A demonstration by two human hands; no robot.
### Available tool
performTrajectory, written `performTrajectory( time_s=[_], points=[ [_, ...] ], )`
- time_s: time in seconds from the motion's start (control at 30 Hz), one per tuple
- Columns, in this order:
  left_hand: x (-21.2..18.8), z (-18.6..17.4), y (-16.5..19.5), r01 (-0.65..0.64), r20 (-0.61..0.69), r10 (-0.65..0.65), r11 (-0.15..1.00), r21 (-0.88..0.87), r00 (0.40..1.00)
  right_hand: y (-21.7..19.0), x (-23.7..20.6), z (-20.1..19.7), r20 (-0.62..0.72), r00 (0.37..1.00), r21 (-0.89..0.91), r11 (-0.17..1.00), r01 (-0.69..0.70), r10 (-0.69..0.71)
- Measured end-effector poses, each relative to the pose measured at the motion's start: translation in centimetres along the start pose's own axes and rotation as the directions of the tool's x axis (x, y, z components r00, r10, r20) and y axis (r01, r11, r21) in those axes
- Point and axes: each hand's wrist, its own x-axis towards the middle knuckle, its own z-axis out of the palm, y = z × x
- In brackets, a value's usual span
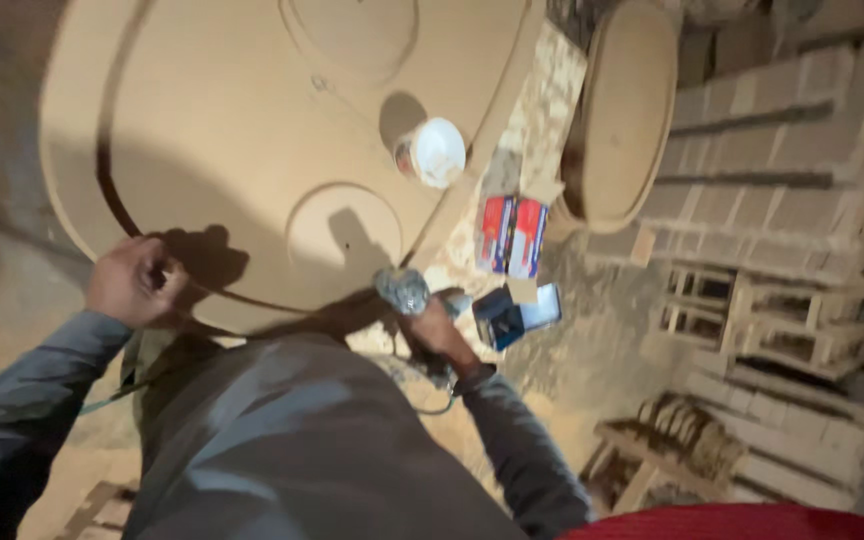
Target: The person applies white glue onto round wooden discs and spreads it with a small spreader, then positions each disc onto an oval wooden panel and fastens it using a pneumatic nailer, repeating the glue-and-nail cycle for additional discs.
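Right hand point(432, 325) grip holding grey power tool point(404, 290); left hand point(132, 282) fisted on oval board point(252, 130) edge

Large oval panel point(252, 130): pale brown fibreboard or wood, matt, smooth, with routed grooves and raised round medallions. Second oval panel point(627, 110): same material, same dull finish. Power tool point(404, 291): grey metal head, dusty, faintly shiny. Small tub point(436, 152): white plastic, lightly glossy. Two boxes point(512, 235): printed card, red and blue, slight sheen. Table point(542, 100): rough, speckled with sawdust. Sleeves point(27, 400): grey cloth, matt. Stacked frames point(772, 140): raw wood, unfinished. Floor point(602, 350): coarse, dusty.
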Motion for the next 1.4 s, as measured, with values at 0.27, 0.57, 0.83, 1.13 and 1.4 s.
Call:
performTrajectory(
  time_s=[0.27, 0.57, 0.83, 1.13, 1.4],
  points=[
    [0.1, 0.1, 0.7, 0.033, 0.012, -0.034, 0.999, 0.033, 0.999, -2.3, -1.6, 3.1, 0.091, 0.995, 0.217, 0.976, 0.006, -0.027],
    [0.8, -1.2, 1.3, -0.178, -0.021, 0.182, 0.977, 0.119, 0.983, -6.1, 0.8, 4.9, 0.06, 0.981, -0.083, 0.981, -0.177, 0.182],
    [0.5, -1.2, 0.9, -0.102, -0.008, 0.104, 0.985, 0.138, 0.995, -6.9, 3.6, 7.1, 0.029, 0.951, -0.139, 0.944, -0.3, 0.307],
    [0.4, -1.7, 0.7, -0.093, -0.052, 0.102, 0.985, 0.144, 0.993, -9.0, 7.1, 5.4, -0.001, 0.954, -0.026, 0.953, -0.301, 0.301],
    [0.2, -1.2, 0.6, -0.129, -0.066, 0.138, 0.983, 0.132, 0.988, -8.0, 9.9, 5.3, 0.025, 0.87, 0.017, 0.87, -0.493, 0.493]
  ],
)
